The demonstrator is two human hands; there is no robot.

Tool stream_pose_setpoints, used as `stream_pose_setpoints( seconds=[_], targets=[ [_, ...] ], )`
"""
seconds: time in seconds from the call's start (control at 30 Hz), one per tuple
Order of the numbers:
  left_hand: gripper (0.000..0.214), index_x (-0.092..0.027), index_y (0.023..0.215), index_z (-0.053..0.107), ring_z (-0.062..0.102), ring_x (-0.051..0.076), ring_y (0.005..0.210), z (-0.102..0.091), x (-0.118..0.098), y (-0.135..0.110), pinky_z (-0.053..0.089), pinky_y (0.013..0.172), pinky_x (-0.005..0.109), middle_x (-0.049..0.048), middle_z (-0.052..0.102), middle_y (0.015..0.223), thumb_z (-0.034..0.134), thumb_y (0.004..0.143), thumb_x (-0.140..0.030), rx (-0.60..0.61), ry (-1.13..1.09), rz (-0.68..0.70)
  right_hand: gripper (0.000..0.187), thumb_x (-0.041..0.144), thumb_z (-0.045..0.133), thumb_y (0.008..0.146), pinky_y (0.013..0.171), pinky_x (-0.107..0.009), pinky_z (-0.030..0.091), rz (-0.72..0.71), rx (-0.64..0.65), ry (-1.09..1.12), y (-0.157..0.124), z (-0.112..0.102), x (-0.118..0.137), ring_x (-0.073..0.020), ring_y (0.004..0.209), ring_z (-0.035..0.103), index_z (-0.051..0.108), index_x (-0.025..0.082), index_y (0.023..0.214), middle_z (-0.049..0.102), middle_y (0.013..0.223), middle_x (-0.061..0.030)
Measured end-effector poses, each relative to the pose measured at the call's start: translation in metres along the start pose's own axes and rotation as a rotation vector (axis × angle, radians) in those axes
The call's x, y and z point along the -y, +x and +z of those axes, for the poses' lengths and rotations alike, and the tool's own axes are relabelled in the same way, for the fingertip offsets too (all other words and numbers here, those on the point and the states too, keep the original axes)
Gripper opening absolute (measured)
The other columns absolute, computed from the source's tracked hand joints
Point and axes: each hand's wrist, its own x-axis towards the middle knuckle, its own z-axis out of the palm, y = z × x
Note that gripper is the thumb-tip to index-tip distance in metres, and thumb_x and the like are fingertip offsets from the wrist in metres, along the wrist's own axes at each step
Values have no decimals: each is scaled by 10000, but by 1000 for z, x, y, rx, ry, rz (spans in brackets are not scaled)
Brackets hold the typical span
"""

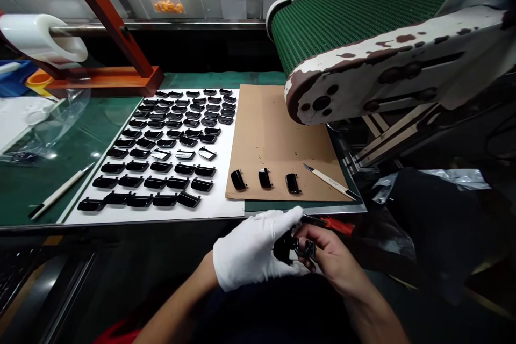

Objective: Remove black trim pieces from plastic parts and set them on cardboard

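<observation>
Holding a glossy black moulded plastic part point(283, 248) with curved prongs between five and six o'clock from the middle of the view, just off the near edge of the green-topped counter point(121, 105). Curling the white-gloved left hand point(253, 251) around its body from nine o'clock; pinching its pronged end between thumb and fingers of the bare right hand point(332, 258) at three o'clock. Facing, from the held part, a flat brown cardboard sheet point(278, 129) at twelve o'clock, bearing three shiny black plastic pieces point(265, 178) near its close edge and a slim pale-handled craft knife point(328, 178) between one and two. Having, at ten o'clock, a white sheet point(221, 172) covered in rows of similar black pieces point(139, 166). Nearing a red-handled tool point(338, 226) with the right hand, at about one o'clock from it.
</observation>
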Motion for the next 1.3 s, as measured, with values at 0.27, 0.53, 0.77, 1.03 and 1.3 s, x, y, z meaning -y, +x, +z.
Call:
stream_pose_setpoints(
  seconds=[0.27, 0.53, 0.77, 1.03, 1.3],
  targets=[
    [807, -193, 1411, 285, 578, 275, 1132, 7, 17, -15, 503, 936, 413, 134, 605, 1231, 731, 742, -268, -92, 307, -103, 400, 522, 679, 742, 609, -227, 465, -70, -155, -62, -1, 10, 2, -118, 670, 603, 657, 202, 982, 640, 751, -10],
    [778, -184, 1397, 330, 550, 316, 1186, 38, 28, -45, 527, 933, 413, 139, 588, 1279, 720, 746, -353, -292, 398, -146, 325, 454, 689, 745, 674, -268, 492, 3, -218, -123, -5, 30, -2, -126, 678, 608, 684, 176, 915, 666, 775, -21],
    [711, -181, 1369, 369, 579, 277, 1161, 81, 38, -82, 524, 948, 357, 125, 643, 1200, 703, 766, -354, -516, 366, -163, 274, 405, 747, 688, 568, -222, 420, 76, -192, -40, -10, 40, -25, -89, 581, 534, 719, 160, 810, 632, 687, -1],
    [725, -221, 1356, 394, 621, 256, 1104, 79, 32, -104, 538, 935, 355, 84, 645, 1203, 732, 727, -344, -496, 236, -296, 305, 383, 812, 615, 502, -170, 341, 235, -106, 228, -10, 49, -35, -48, 518, 440, 721, 138, 771, 570, 565, 20],
    [755, -206, 1374, 366, 658, 225, 1032, 72, 13, -112, 551, 913, 361, 90, 649, 1177, 739, 725, -307, -530, -55, -409, 318, 358, 846, 581, 451, -107, 350, 383, 34, 522, -6, 59, -54, -8, 433, 411, 686, 158, 769, 501, 487, 64]
  ],
)
